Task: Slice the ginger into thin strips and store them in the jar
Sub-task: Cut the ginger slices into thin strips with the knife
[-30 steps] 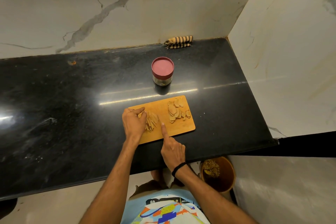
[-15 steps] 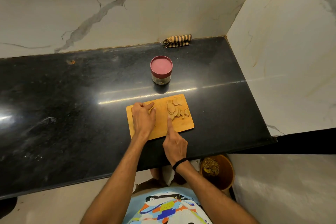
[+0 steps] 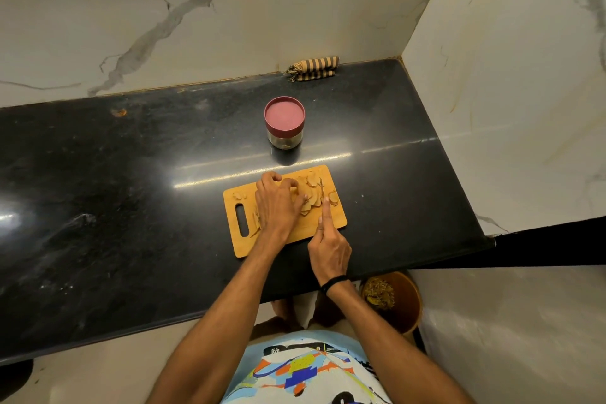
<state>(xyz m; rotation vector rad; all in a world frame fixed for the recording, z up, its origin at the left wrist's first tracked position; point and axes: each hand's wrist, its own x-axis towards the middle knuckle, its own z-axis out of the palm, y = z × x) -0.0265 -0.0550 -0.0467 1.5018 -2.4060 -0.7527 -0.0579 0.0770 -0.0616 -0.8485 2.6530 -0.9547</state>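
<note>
Left hand (image 3: 277, 203) holds down ginger slices (image 3: 313, 198) with curled fingers on a cutting board (image 3: 301, 231); right hand (image 3: 328, 246), alongside, grips a knife (image 3: 322, 190). Lidded jar (image 3: 284, 123) stands beyond both.

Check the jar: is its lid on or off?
On: the red lid caps the jar, which stands upright behind the cutting board.

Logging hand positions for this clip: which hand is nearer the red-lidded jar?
Left. The left hand holds ginger slices on the cutting board, just in front of the jar; the right hand, gripping the knife, sits farther back at the board's near edge.
</note>
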